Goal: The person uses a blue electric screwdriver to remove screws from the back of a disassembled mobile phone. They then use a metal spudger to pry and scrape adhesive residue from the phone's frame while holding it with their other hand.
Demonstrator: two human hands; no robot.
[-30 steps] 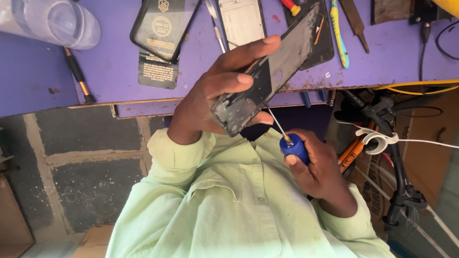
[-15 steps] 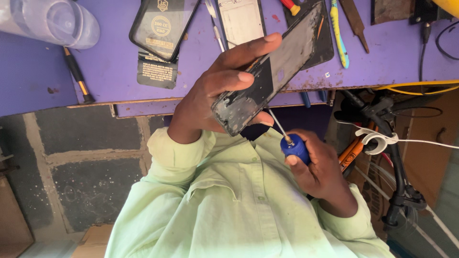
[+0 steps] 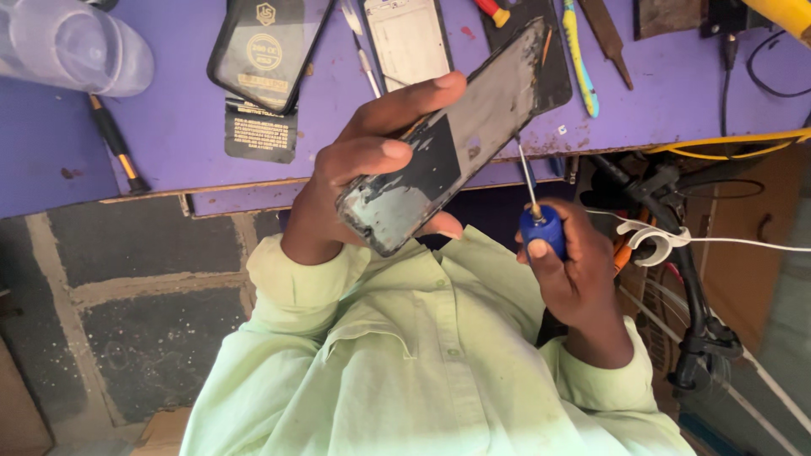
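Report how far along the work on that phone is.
Done: the phone is lifted off the purple bench, its scuffed dark face bare. In hand: the left hand holds it tilted, and the right hand sets the blue-handled screwdriver at its edge. Left: the pale panel lies unfitted on the bench.

I have one view only, from the head camera, looking steeply down along the person's chest. It sits close: the pale green shirt (image 3: 422,363) fills the lower middle of the frame. The purple bench (image 3: 186,152) runs across the top (its edge slightly tilted), with stone floor (image 3: 144,279) at lower left.
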